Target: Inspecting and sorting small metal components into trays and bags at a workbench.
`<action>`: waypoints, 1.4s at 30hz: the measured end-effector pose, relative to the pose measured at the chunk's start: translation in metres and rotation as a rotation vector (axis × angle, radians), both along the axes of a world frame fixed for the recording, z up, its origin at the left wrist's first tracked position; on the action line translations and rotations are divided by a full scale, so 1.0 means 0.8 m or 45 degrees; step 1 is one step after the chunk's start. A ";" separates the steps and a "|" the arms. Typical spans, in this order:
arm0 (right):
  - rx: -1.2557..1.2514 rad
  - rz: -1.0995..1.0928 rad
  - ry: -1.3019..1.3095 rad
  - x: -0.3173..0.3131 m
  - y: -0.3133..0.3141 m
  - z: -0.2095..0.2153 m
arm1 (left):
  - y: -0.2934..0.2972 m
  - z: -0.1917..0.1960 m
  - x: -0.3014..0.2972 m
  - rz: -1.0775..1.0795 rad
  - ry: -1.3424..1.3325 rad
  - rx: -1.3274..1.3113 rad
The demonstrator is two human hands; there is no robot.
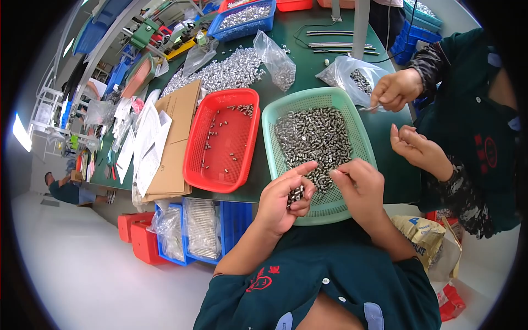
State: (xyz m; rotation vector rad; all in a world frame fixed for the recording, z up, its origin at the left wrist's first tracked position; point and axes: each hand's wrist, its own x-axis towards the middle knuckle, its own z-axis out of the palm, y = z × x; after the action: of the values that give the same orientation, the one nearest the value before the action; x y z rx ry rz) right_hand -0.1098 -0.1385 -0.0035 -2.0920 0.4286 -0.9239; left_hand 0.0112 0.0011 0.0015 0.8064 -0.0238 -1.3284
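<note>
A pale green basket [363, 135] in front of me holds a heap of small metal cylinders [313, 132]. Over its near left part, my left hand [283, 198] is palm up, its fingers curled round several of these small metal cylinders [295, 196]. My right hand [360, 190] hovers over the near right part of the heap with thumb and fingertips pinched together; what they hold, if anything, is hidden. Left of the green basket stands a red basket [228, 148] with a few scattered metal cylinders, most of them along its far and left sides.
At the right, a co-worker's hands [399, 91] are close to a clear bag of parts [352, 77]. Cardboard [176, 132] and papers [151, 148] lie left of the red basket. Behind are a pile of silvery parts [231, 69] and a blue bin [242, 30].
</note>
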 end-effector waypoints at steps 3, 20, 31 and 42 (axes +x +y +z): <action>-0.329 -0.018 -0.007 0.002 -0.003 0.017 | 0.004 -0.001 0.001 0.013 -0.032 -0.038; 0.352 0.161 -0.117 0.004 0.018 -0.004 | -0.004 -0.018 -0.012 0.074 0.227 0.071; 0.412 0.165 -0.080 0.002 0.014 -0.008 | -0.004 -0.002 -0.013 -0.034 0.084 -0.004; 0.237 0.174 -0.133 0.001 0.015 -0.002 | -0.004 -0.015 -0.014 -0.027 0.092 -0.101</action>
State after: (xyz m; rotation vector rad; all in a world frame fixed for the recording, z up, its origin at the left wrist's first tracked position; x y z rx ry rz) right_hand -0.1092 -0.1266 -0.0054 -1.8708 0.3010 -0.8743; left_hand 0.0002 -0.0022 -0.0107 0.6925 -0.0282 -1.3673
